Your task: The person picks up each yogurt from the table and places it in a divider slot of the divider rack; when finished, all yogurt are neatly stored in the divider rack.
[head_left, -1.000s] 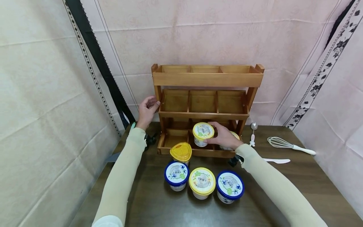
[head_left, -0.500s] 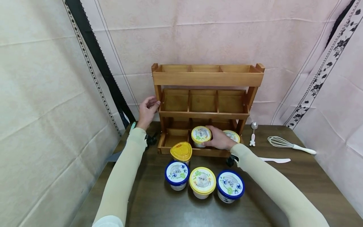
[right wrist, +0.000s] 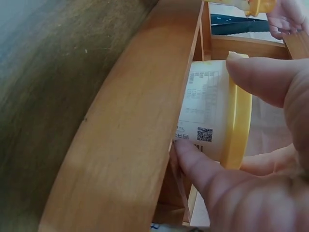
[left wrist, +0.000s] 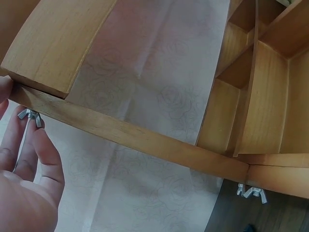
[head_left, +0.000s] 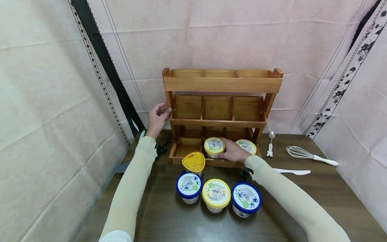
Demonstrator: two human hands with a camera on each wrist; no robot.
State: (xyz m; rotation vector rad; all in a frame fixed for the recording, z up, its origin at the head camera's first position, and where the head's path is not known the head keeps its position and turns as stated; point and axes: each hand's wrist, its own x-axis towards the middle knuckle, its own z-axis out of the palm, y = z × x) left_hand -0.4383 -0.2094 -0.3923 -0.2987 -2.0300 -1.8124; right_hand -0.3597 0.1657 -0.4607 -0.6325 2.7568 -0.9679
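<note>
Shelf (head_left: pixel 217 110) of brown wood, white tub (right wrist: pixel 205 106) with yellow lid (right wrist: pixel 240 118) in the bottom middle compartment (head_left: pixel 210 132).
The front rail (head_left: pixel 223 163) runs close before the tub; the left compartment (head_left: pixel 188 147) lies open beside it. Left hand (head_left: pixel 157 119) pinches the left post (head_left: pixel 169 97); right hand (head_left: pixel 235 151) grips the tub from the right, one fingertip on the lid's rim, a second tub (head_left: pixel 246 146) just beyond the hand.

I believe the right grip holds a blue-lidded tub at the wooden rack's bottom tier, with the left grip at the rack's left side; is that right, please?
Not quite: the tub has a yellow lid, not blue, as the head view shows. The right grip holds it at the bottom tier of the wooden rack, with the left grip at the rack's left side.
</note>
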